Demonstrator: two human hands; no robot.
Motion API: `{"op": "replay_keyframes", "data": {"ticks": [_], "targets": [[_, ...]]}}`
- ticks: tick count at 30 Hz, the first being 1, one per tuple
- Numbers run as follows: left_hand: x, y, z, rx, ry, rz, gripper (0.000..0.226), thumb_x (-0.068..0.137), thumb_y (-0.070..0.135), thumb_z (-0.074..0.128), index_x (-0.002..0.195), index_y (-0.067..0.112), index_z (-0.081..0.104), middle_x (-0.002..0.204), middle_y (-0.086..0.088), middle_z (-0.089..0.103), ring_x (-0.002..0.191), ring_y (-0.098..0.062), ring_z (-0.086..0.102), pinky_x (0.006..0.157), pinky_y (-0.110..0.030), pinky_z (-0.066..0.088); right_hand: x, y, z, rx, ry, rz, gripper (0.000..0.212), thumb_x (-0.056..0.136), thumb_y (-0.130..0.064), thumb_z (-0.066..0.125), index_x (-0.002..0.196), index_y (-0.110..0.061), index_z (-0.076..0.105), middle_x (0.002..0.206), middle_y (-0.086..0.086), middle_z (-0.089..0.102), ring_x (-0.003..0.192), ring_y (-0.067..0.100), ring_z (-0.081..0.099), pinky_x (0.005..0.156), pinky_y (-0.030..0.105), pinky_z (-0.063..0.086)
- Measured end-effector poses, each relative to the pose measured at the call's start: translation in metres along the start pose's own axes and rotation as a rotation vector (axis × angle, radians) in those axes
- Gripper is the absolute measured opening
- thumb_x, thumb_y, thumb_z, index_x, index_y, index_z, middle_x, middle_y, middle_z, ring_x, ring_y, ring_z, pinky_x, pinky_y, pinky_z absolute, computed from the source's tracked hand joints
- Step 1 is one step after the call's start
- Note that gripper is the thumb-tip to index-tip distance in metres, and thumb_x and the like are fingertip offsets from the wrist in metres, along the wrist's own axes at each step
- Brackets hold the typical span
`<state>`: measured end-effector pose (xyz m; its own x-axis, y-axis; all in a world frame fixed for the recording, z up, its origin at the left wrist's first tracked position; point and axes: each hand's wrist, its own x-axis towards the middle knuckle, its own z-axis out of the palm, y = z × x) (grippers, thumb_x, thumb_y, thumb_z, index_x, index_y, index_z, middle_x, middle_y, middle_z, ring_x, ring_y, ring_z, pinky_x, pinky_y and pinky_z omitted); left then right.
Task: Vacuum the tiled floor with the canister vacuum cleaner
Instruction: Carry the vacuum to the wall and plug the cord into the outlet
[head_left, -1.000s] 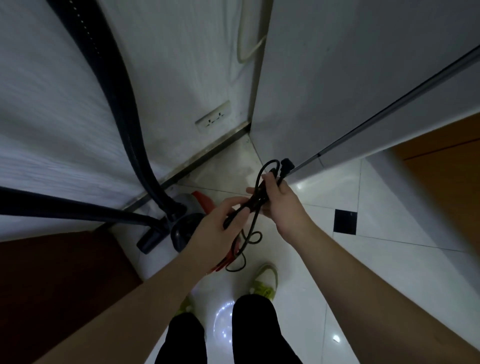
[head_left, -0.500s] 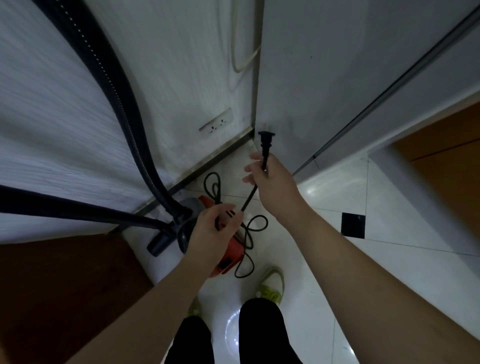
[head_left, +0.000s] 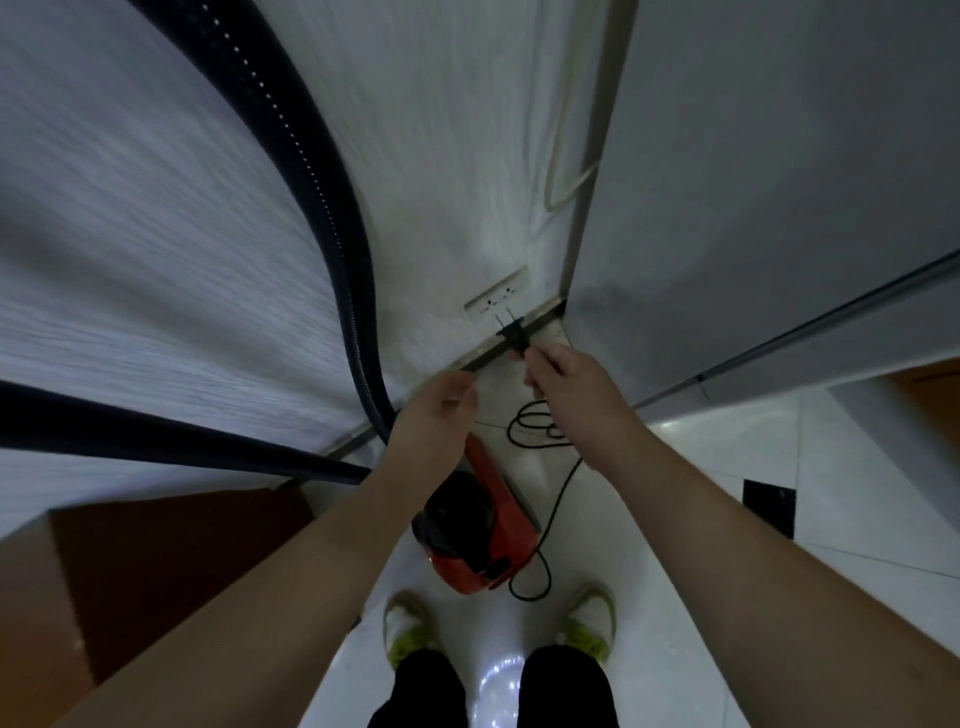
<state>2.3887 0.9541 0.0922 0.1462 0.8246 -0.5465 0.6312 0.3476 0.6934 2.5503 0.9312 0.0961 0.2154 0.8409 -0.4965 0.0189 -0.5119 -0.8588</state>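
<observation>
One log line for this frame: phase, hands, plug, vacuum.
phase: plugging in | right hand: pinches plug, prongs just short of wall socket | left hand: holds nothing | canister vacuum: on tiled floor

No readable text, brand, label or number showed anywhere in the head view. The red vacuum canister (head_left: 480, 540) carried no legible marking, and the wall socket (head_left: 496, 297) was too small and blurred to show any print.
</observation>
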Motion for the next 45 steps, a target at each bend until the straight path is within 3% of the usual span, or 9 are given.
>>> {"op": "replay_keyframes", "data": {"ticks": [7, 12, 16, 19, 26, 36, 40, 43, 45], "targets": [[0.043, -0.026, -0.026, 0.041, 0.2, 0.091, 0.017, 0.096, 0.024, 0.054, 0.112, 0.026, 0.059, 0.099, 0.007, 0.062, 0.082, 0.002, 0.058, 0.062, -0.004, 0.041, 0.061, 0.046, 0.02, -0.005, 0.138, 0.155, 0.025, 0.1, -0.022, 0.048, 0.098, -0.005, 0.067, 0.07, -0.001, 0.058, 0.055, 0.008, 0.049, 0.042, 0.01, 0.038], [0.064, -0.041, -0.044, 0.088, 0.378, 0.267, 0.019, 0.092, 0.022, 0.06, 0.111, 0.022, 0.057, 0.097, 0.003, 0.062, 0.086, -0.009, 0.059, 0.077, -0.014, 0.047, 0.114, 0.077, 0.045, -0.022, 0.201, 0.267, 0.031, 0.101, -0.025, 0.047, 0.083, -0.009, 0.066, 0.067, -0.001, 0.058, 0.058, 0.01, 0.052, 0.05, 0.018, 0.039], [0.068, -0.048, -0.046, 0.198, 0.565, 0.404, 0.026, 0.085, 0.024, 0.07, 0.091, 0.014, 0.046, 0.082, -0.001, 0.047, 0.072, -0.01, 0.046, 0.069, -0.009, 0.04, 0.154, 0.096, 0.063, 0.029, 0.279, 0.305, 0.03, 0.101, -0.026, 0.047, 0.084, -0.009, 0.064, 0.068, 0.001, 0.061, 0.063, 0.014, 0.057, 0.061, 0.028, 0.046], [0.078, -0.056, -0.051, 0.191, 0.655, 0.415, 0.036, 0.082, 0.027, 0.073, 0.102, 0.012, 0.047, 0.093, -0.01, 0.052, 0.083, -0.017, 0.052, 0.08, -0.013, 0.043, 0.176, 0.109, 0.07, -0.075, 0.319, 0.282, 0.034, 0.1, -0.028, 0.047, 0.081, -0.007, 0.066, 0.078, 0.007, 0.065, 0.07, 0.019, 0.056, 0.07, 0.035, 0.048], [0.091, -0.066, -0.057, 0.207, 0.68, 0.464, 0.054, 0.083, 0.028, 0.073, 0.126, 0.005, 0.05, 0.118, -0.008, 0.054, 0.1, 0.001, 0.043, 0.086, 0.006, 0.028, 0.206, 0.125, 0.069, -0.011, 0.315, 0.216, 0.031, 0.098, -0.026, 0.052, 0.068, -0.024, 0.06, 0.066, -0.005, 0.06, 0.055, 0.008, 0.049, 0.06, 0.024, 0.042], [0.099, -0.067, -0.056, 0.214, 0.68, 0.48, 0.051, 0.081, 0.028, 0.077, 0.123, 0.01, 0.054, 0.116, -0.01, 0.058, 0.094, -0.007, 0.052, 0.081, 0.002, 0.035, 0.208, 0.132, 0.068, 0.036, 0.293, 0.177, 0.026, 0.099, -0.025, 0.05, 0.079, -0.017, 0.064, 0.064, -0.007, 0.059, 0.051, 0.003, 0.046, 0.047, 0.012, 0.038], [0.099, -0.066, -0.05, 0.171, 0.701, 0.458, 0.057, 0.078, 0.027, 0.08, 0.125, 0.011, 0.051, 0.12, -0.011, 0.055, 0.096, -0.004, 0.049, 0.083, -0.004, 0.04, 0.205, 0.129, 0.069, 0.154, 0.277, 0.168, 0.02, 0.1, -0.017, 0.049, 0.092, -0.008, 0.066, 0.073, -0.003, 0.065, 0.059, 0.004, 0.055, 0.048, 0.003, 0.04], [0.1, -0.064, -0.045, 0.149, 0.743, 0.438, 0.057, 0.078, 0.026, 0.08, 0.124, 0.01, 0.05, 0.119, -0.01, 0.054, 0.099, -0.013, 0.052, 0.087, -0.029, 0.049, 0.206, 0.129, 0.068, 0.169, 0.275, 0.177, 0.022, 0.098, -0.019, 0.054, 0.081, -0.015, 0.066, 0.073, -0.004, 0.068, 0.059, 0.004, 0.059, 0.057, 0.011, 0.043], [0.102, -0.063, -0.042, 0.15, 0.781, 0.418, 0.054, 0.079, 0.027, 0.079, 0.122, 0.007, 0.051, 0.117, -0.01, 0.053, 0.1, -0.015, 0.051, 0.089, -0.027, 0.047, 0.208, 0.13, 0.069, 0.172, 0.285, 0.181, 0.021, 0.096, -0.021, 0.057, 0.077, -0.018, 0.066, 0.072, -0.005, 0.069, 0.061, 0.004, 0.06, 0.061, 0.016, 0.041]]}}
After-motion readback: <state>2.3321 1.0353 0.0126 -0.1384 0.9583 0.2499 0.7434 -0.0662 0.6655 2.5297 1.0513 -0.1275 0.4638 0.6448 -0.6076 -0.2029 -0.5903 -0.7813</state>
